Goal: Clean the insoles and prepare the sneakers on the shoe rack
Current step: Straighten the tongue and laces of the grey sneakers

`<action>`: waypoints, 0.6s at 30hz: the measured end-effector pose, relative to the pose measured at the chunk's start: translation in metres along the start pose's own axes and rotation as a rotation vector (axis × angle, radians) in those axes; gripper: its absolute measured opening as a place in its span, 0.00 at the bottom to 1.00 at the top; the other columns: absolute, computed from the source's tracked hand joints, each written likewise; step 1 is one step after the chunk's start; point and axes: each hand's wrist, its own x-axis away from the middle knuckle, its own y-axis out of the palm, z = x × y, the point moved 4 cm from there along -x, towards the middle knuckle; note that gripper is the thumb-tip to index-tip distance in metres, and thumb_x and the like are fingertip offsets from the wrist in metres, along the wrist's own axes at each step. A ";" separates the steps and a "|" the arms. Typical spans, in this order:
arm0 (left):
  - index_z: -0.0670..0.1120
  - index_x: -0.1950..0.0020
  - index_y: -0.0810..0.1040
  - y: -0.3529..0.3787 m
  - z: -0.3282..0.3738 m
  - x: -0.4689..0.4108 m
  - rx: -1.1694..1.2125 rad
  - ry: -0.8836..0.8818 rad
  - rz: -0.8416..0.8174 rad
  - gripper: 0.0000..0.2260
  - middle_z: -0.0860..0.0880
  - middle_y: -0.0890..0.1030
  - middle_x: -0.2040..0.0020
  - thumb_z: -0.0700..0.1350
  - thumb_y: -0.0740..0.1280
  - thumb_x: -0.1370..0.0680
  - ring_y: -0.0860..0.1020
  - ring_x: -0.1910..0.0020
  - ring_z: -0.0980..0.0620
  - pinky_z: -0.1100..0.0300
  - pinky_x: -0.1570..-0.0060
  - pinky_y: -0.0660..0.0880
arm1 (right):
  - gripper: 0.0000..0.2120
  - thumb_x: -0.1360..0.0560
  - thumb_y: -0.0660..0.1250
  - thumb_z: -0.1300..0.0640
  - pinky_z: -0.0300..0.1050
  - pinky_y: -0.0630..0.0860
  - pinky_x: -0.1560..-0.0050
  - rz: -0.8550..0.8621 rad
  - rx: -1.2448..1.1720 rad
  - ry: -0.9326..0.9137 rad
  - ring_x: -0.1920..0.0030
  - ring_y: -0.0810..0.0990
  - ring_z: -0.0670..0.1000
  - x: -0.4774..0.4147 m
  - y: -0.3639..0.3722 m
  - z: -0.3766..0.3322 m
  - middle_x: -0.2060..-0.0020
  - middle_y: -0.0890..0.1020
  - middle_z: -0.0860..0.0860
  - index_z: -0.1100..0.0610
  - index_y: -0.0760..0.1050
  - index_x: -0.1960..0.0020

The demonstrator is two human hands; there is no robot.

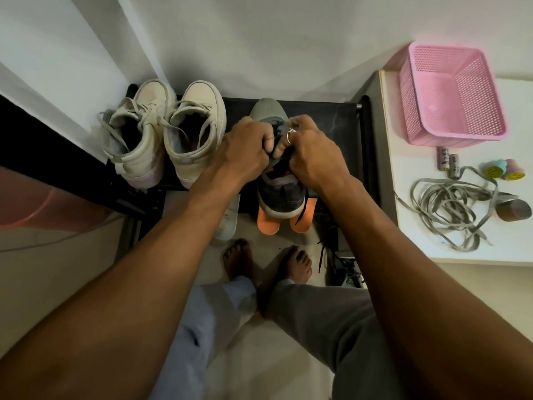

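Where the person's bare feet (238, 262) stand nearest, two orange insoles (268, 225) show just beyond them, their far parts hidden under the heel of the grey sneaker (281, 197). Low to the right of that sneaker a dark tangle of laces (334, 255) is too dim to make out clearly. The grey sneaker stands on the black shoe rack (340, 119), toe away, dark grey at the collar, paler grey at the toe. Its middle is covered by the left hand (245, 148) and right hand (313, 155), both with fingers curled tight, pinching the black lace (278, 166) over the tongue. Left of the sneaker stand two cream high-tops (199, 96), laces loose; right of it, a pink basket (452, 96).
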 end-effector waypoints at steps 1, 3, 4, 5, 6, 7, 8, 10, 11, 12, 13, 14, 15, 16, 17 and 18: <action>0.56 0.62 0.76 0.001 0.001 -0.001 0.000 0.006 0.013 0.13 0.49 0.74 0.50 0.36 0.66 0.27 0.76 0.55 0.47 0.59 0.59 0.66 | 0.10 0.23 0.66 0.59 0.62 0.76 0.42 -0.009 0.071 0.014 0.38 0.77 0.59 -0.001 0.001 -0.001 0.28 0.68 0.52 0.52 0.82 0.43; 0.55 0.61 0.81 0.003 0.004 -0.002 0.004 0.007 0.045 0.13 0.49 0.76 0.49 0.37 0.66 0.26 0.76 0.54 0.49 0.60 0.58 0.66 | 0.15 0.22 0.68 0.54 0.64 0.75 0.39 -0.048 0.170 0.058 0.36 0.76 0.62 -0.001 0.003 -0.003 0.25 0.66 0.53 0.53 0.79 0.36; 0.54 0.58 0.83 0.003 0.004 -0.003 0.003 0.006 0.063 0.12 0.49 0.76 0.49 0.37 0.66 0.26 0.77 0.54 0.49 0.60 0.56 0.66 | 0.18 0.23 0.70 0.51 0.64 0.74 0.39 -0.075 0.197 0.081 0.35 0.75 0.62 -0.001 0.005 -0.003 0.24 0.65 0.54 0.52 0.78 0.34; 0.54 0.55 0.85 0.004 0.004 -0.003 0.001 0.004 0.078 0.13 0.49 0.77 0.49 0.37 0.66 0.26 0.78 0.52 0.48 0.60 0.55 0.67 | 0.21 0.24 0.72 0.48 0.64 0.73 0.38 -0.100 0.220 0.101 0.35 0.75 0.63 -0.001 0.007 -0.003 0.24 0.65 0.54 0.51 0.77 0.33; 0.53 0.53 0.86 0.004 0.004 -0.004 0.001 -0.001 0.089 0.13 0.48 0.78 0.48 0.37 0.66 0.26 0.79 0.51 0.47 0.60 0.54 0.67 | 0.23 0.25 0.73 0.45 0.64 0.72 0.39 -0.116 0.245 0.116 0.35 0.75 0.63 -0.002 0.009 -0.003 0.25 0.66 0.54 0.51 0.77 0.32; 0.53 0.51 0.87 0.005 0.003 -0.005 0.004 -0.007 0.098 0.14 0.47 0.79 0.47 0.37 0.66 0.26 0.79 0.49 0.46 0.61 0.53 0.68 | 0.24 0.26 0.74 0.45 0.63 0.72 0.39 -0.116 0.269 0.127 0.35 0.75 0.63 -0.004 0.011 -0.003 0.27 0.67 0.54 0.51 0.77 0.32; 0.52 0.50 0.87 0.006 0.004 -0.005 0.005 -0.012 0.104 0.14 0.46 0.80 0.45 0.37 0.66 0.26 0.80 0.47 0.45 0.61 0.52 0.68 | 0.22 0.25 0.73 0.46 0.63 0.72 0.40 -0.094 0.287 0.129 0.36 0.76 0.62 -0.005 0.012 -0.003 0.28 0.69 0.54 0.51 0.77 0.33; 0.52 0.46 0.87 0.005 0.006 -0.006 0.016 -0.018 0.127 0.16 0.46 0.82 0.43 0.36 0.66 0.26 0.80 0.45 0.46 0.62 0.50 0.71 | 0.16 0.22 0.69 0.52 0.61 0.73 0.41 -0.007 0.283 0.093 0.39 0.78 0.62 -0.007 0.012 -0.002 0.33 0.73 0.55 0.54 0.78 0.36; 0.51 0.45 0.86 0.005 0.006 -0.006 0.026 -0.022 0.135 0.17 0.47 0.83 0.42 0.36 0.66 0.26 0.80 0.44 0.46 0.61 0.49 0.73 | 0.13 0.21 0.67 0.55 0.61 0.74 0.42 0.042 0.259 0.057 0.42 0.78 0.62 -0.007 0.012 -0.002 0.35 0.75 0.56 0.56 0.79 0.38; 0.51 0.44 0.86 0.005 0.006 -0.006 0.040 -0.032 0.130 0.17 0.48 0.83 0.42 0.36 0.66 0.26 0.81 0.44 0.47 0.63 0.49 0.75 | 0.11 0.21 0.65 0.57 0.60 0.75 0.44 0.090 0.229 0.015 0.43 0.79 0.61 -0.006 0.011 -0.003 0.38 0.77 0.56 0.57 0.80 0.41; 0.50 0.43 0.86 0.005 0.004 -0.006 0.053 -0.048 0.118 0.16 0.49 0.84 0.42 0.36 0.66 0.25 0.82 0.47 0.49 0.66 0.52 0.75 | 0.10 0.22 0.65 0.57 0.60 0.76 0.45 0.137 0.195 -0.026 0.45 0.79 0.60 -0.005 0.010 -0.004 0.40 0.77 0.55 0.58 0.80 0.44; 0.50 0.43 0.85 0.005 0.003 -0.006 0.062 -0.075 0.106 0.15 0.51 0.84 0.43 0.36 0.67 0.24 0.82 0.50 0.50 0.69 0.58 0.73 | 0.08 0.22 0.65 0.57 0.59 0.76 0.47 0.187 0.155 -0.064 0.46 0.78 0.58 -0.004 0.008 -0.006 0.42 0.77 0.54 0.57 0.80 0.46; 0.50 0.43 0.84 0.005 0.001 -0.007 0.070 -0.101 0.103 0.14 0.51 0.84 0.44 0.37 0.68 0.24 0.81 0.51 0.51 0.69 0.60 0.72 | 0.07 0.23 0.65 0.57 0.59 0.76 0.48 0.233 0.115 -0.094 0.48 0.78 0.56 -0.004 0.007 -0.007 0.45 0.78 0.53 0.57 0.79 0.48; 0.49 0.42 0.82 0.004 -0.001 -0.008 0.072 -0.122 0.099 0.13 0.50 0.83 0.43 0.38 0.68 0.24 0.81 0.49 0.50 0.66 0.58 0.73 | 0.05 0.23 0.64 0.57 0.59 0.76 0.50 0.273 0.076 -0.115 0.50 0.77 0.56 -0.003 0.005 -0.009 0.48 0.78 0.52 0.56 0.77 0.50; 0.48 0.39 0.79 0.004 -0.003 -0.008 0.063 -0.135 0.083 0.14 0.48 0.82 0.41 0.39 0.69 0.24 0.80 0.45 0.48 0.61 0.52 0.75 | 0.05 0.24 0.64 0.58 0.59 0.77 0.52 0.304 0.037 -0.126 0.52 0.78 0.56 -0.002 0.004 -0.010 0.50 0.79 0.52 0.56 0.77 0.50; 0.47 0.36 0.76 0.003 -0.005 -0.010 0.045 -0.146 0.050 0.17 0.47 0.81 0.39 0.40 0.70 0.25 0.79 0.42 0.46 0.56 0.46 0.75 | 0.05 0.24 0.63 0.58 0.60 0.77 0.54 0.331 0.000 -0.132 0.54 0.78 0.56 -0.001 0.004 -0.011 0.52 0.80 0.52 0.56 0.77 0.51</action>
